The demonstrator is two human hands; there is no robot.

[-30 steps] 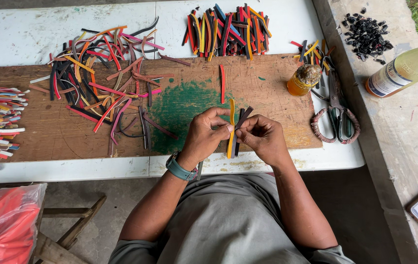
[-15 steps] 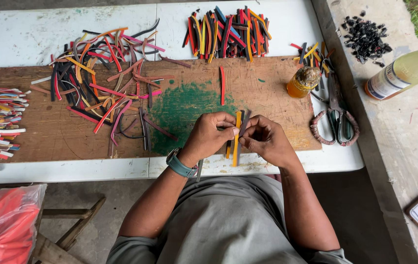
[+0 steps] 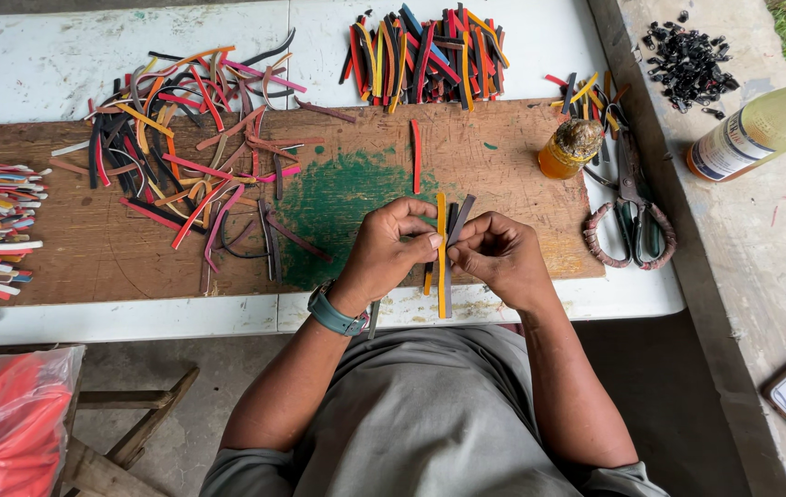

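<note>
My left hand [image 3: 391, 248] and my right hand [image 3: 496, 256] meet over the near edge of a brown wooden board [image 3: 135, 248]. Together they pinch a small bunch of thin strips: an orange strip [image 3: 441, 276] stands upright between the fingertips, with dark grey strips [image 3: 459, 213] beside it. A teal watch band sits on my left wrist. A single red strip [image 3: 416, 156] lies on the board just beyond my hands, next to a green paint stain [image 3: 338, 198].
A loose tangle of coloured strips [image 3: 190, 147] covers the board's left half. A sorted pile [image 3: 425, 51] lies on the white table behind. Scissors [image 3: 632, 212], a small amber jar [image 3: 570, 147], a bottle [image 3: 761, 124], black bits [image 3: 687, 60] right. Red bag [image 3: 6, 423] below left.
The bunch of strips has stayed between both hands while the fingers shifted along it. The orange strip now stands a little straighter and nearer the middle.
</note>
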